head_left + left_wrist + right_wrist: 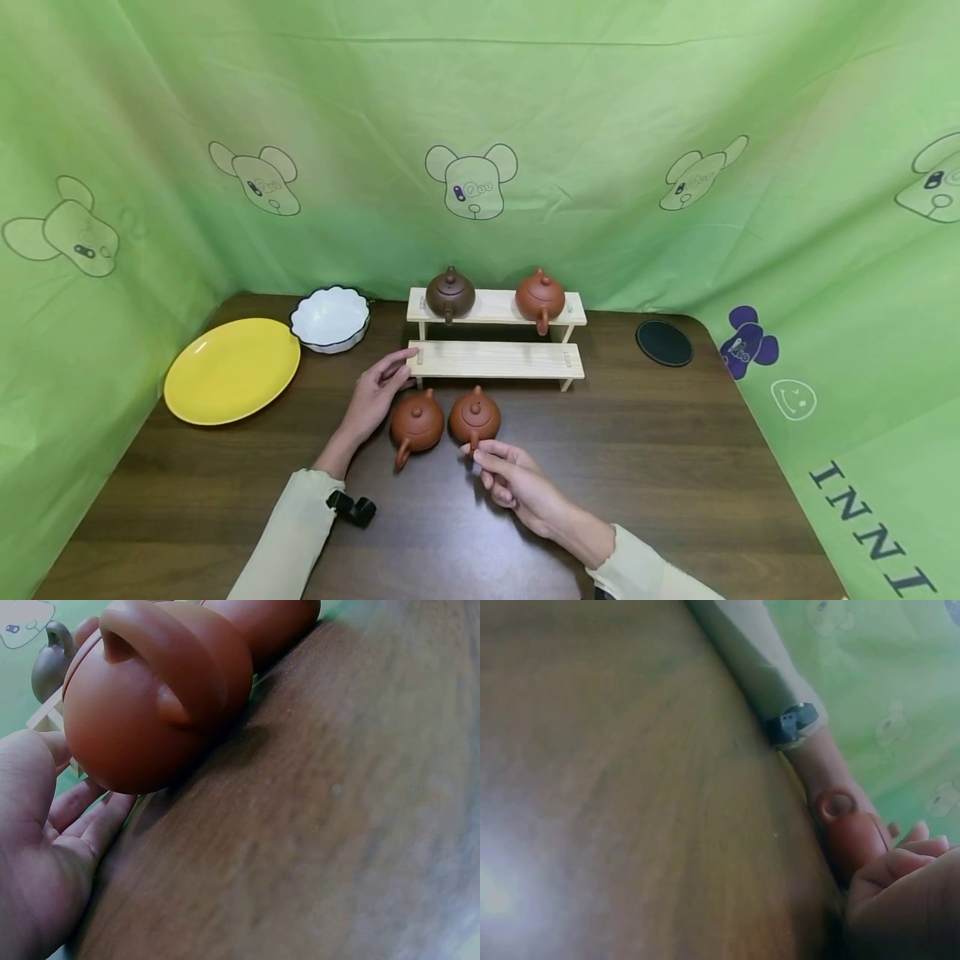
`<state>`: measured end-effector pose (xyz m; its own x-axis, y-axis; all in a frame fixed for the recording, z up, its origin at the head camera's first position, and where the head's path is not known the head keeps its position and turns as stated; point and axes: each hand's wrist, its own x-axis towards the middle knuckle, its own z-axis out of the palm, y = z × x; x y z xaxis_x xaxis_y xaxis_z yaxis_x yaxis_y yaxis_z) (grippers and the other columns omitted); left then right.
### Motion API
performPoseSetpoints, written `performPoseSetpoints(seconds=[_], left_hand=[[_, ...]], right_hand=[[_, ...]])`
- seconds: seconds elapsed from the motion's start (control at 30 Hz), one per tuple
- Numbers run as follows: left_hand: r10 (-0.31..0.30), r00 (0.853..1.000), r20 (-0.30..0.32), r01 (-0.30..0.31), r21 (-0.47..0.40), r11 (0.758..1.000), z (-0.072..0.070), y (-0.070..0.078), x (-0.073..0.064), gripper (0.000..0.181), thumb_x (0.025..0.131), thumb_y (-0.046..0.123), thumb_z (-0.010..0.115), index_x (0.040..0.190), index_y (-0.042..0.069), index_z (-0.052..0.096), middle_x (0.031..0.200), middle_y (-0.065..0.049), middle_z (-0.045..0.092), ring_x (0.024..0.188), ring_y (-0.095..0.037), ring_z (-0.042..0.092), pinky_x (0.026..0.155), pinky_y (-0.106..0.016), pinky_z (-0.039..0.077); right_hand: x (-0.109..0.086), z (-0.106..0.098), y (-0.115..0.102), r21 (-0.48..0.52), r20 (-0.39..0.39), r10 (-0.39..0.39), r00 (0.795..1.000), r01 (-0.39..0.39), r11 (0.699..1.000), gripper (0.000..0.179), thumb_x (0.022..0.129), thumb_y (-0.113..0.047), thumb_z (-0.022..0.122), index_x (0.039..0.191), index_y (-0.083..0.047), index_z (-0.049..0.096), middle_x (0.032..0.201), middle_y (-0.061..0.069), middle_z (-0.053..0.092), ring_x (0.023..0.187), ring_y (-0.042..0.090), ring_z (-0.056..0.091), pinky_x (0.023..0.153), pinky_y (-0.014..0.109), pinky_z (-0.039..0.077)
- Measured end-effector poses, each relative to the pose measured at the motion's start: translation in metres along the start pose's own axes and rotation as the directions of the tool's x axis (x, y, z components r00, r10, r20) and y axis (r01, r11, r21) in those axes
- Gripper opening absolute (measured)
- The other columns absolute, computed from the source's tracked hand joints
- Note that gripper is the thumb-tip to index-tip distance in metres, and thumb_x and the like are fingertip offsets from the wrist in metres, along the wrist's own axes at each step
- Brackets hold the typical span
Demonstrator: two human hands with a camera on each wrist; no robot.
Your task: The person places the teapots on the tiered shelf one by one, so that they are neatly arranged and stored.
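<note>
My right hand [521, 492] pinches the handle of a reddish-brown clay teapot [475, 417] standing on the table in front of the lower wooden display stand [491, 360]. A matching teapot [417, 421] stands just left of it, its handle toward me; it looms large in the left wrist view. Around the left end of the lower stand, my left hand [375, 396] has its thumb at the front edge and fingers at the top. On the higher stand [491, 307] behind sit a dark brown teapot [451, 296] at left and a reddish one [540, 297] at right.
A yellow plate [232, 371] and a white scalloped bowl [330, 319] lie at the table's left side. Toward the back right is a dark round coaster [664, 343]. Green printed cloth [585, 100] hangs around the wooden table [652, 467].
</note>
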<state>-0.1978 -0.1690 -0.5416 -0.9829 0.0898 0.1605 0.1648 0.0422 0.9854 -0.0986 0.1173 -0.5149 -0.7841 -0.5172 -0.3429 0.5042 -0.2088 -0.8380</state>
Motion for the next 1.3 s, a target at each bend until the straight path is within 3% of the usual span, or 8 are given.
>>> performPoseSetpoints(seconds=[0.23, 0.37, 0.63, 0.9, 1.3], left_hand=[[-0.001, 1.000, 0.010, 0.001, 0.002, 1.000, 0.000, 0.001, 0.000, 0.039, 0.116, 0.007, 0.059, 0.153, -0.003, 0.062, 0.154, -0.026, 0.063, 0.116, 0.000, 0.070, 0.101, -0.023, 0.063], [-0.002, 1.000, 0.004, 0.002, -0.001, 1.000, 0.000, 0.001, 0.000, 0.038, 0.116, 0.007, 0.059, 0.153, -0.002, 0.063, 0.153, -0.025, 0.064, 0.117, 0.000, 0.071, 0.101, -0.023, 0.063], [0.003, 1.000, 0.002, -0.003, 0.000, 1.000, 0.000, 0.000, 0.000, 0.038, 0.116, 0.007, 0.059, 0.152, -0.004, 0.063, 0.153, -0.027, 0.064, 0.117, 0.000, 0.070, 0.101, -0.023, 0.063], [-0.004, 1.000, 0.007, 0.004, -0.001, 1.000, 0.000, 0.001, 0.000, 0.038, 0.116, 0.008, 0.059, 0.153, -0.002, 0.063, 0.154, -0.025, 0.063, 0.118, 0.000, 0.070, 0.102, -0.024, 0.063], [-0.002, 1.000, 0.003, 0.003, -0.017, 1.000, -0.001, -0.001, 0.001, 0.038, 0.116, 0.005, 0.059, 0.152, -0.005, 0.063, 0.154, -0.027, 0.062, 0.116, -0.002, 0.071, 0.101, -0.024, 0.064]], right_hand=[[0.000, 0.002, -0.002, -0.004, -0.114, -0.036, 0.993, 0.036, 0.999, 0.018, 0.115, -0.014, 0.060, 0.112, -0.008, 0.077, 0.072, -0.008, 0.056, 0.049, -0.004, 0.037, 0.044, 0.010, 0.028], [0.000, 0.002, -0.002, -0.023, -0.152, -0.055, 0.987, 0.052, 0.998, 0.016, 0.112, -0.011, 0.063, 0.108, -0.007, 0.078, 0.071, -0.009, 0.058, 0.050, -0.004, 0.037, 0.044, 0.010, 0.027], [0.000, 0.000, -0.003, -0.067, -0.182, -0.058, 0.982, 0.047, 0.997, 0.014, 0.108, -0.008, 0.067, 0.110, -0.002, 0.079, 0.074, -0.008, 0.060, 0.051, -0.003, 0.039, 0.044, 0.011, 0.028], [-0.002, -0.001, -0.004, -0.076, -0.196, -0.048, 0.979, 0.034, 0.997, 0.013, 0.106, -0.007, 0.069, 0.107, -0.007, 0.082, 0.074, -0.009, 0.064, 0.050, -0.003, 0.038, 0.044, 0.012, 0.027], [-0.002, 0.003, -0.020, -0.086, -0.180, -0.125, 0.976, 0.111, 0.990, 0.015, 0.105, -0.006, 0.069, 0.108, -0.006, 0.084, 0.071, -0.009, 0.063, 0.047, -0.003, 0.035, 0.043, 0.011, 0.026]])
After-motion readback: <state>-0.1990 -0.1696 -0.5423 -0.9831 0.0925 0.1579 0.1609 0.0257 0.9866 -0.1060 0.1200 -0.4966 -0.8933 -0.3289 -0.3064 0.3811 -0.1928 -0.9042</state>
